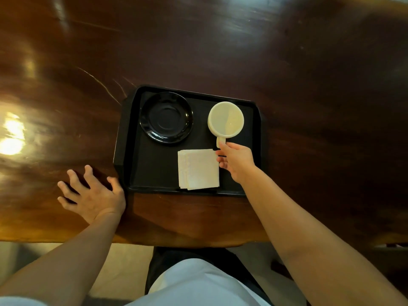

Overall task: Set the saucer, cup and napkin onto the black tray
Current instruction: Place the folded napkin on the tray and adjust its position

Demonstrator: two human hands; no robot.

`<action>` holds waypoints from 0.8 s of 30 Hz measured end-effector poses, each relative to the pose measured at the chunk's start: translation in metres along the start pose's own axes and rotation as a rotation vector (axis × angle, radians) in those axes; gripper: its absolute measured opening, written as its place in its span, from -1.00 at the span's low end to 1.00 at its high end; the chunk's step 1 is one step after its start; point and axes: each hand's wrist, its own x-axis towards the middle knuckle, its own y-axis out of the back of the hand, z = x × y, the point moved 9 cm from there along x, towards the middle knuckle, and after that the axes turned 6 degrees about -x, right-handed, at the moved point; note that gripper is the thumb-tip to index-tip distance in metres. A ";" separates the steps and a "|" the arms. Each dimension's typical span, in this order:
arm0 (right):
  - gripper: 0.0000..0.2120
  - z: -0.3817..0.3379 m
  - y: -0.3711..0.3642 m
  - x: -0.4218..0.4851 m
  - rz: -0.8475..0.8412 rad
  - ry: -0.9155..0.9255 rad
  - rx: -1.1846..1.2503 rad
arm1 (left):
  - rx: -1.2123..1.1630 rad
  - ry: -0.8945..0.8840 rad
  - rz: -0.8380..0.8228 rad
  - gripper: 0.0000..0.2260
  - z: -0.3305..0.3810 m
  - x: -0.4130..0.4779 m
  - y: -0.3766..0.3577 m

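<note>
A black tray [154,171] lies on the dark wooden table. At its far left sits a glossy black saucer [166,117]. A cream cup [225,119] stands at its far right, empty, handle pointing toward me. A folded white napkin [198,168] lies flat near the tray's front edge. My right hand [236,161] is over the tray just right of the napkin, thumb and fingers closed around the end of the cup's handle. My left hand [92,194] rests flat on the table with fingers spread, beside the tray's front left corner.
The polished wooden table [220,51] stretches far beyond the tray, with bright light glare at the left [12,138]. Its near edge [176,242] runs just in front of my body; pale floor shows below it.
</note>
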 end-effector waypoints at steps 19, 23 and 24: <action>-0.83 -0.013 0.021 0.021 0.167 -0.067 0.248 | 0.000 -0.001 0.000 -0.47 0.001 0.001 -0.001; -0.81 -0.015 0.026 0.023 0.188 -0.084 0.262 | -0.002 0.003 0.003 -0.47 0.001 0.001 -0.001; -0.81 -0.015 0.028 0.024 0.191 -0.086 0.266 | -0.004 0.001 0.005 -0.47 0.001 0.001 -0.001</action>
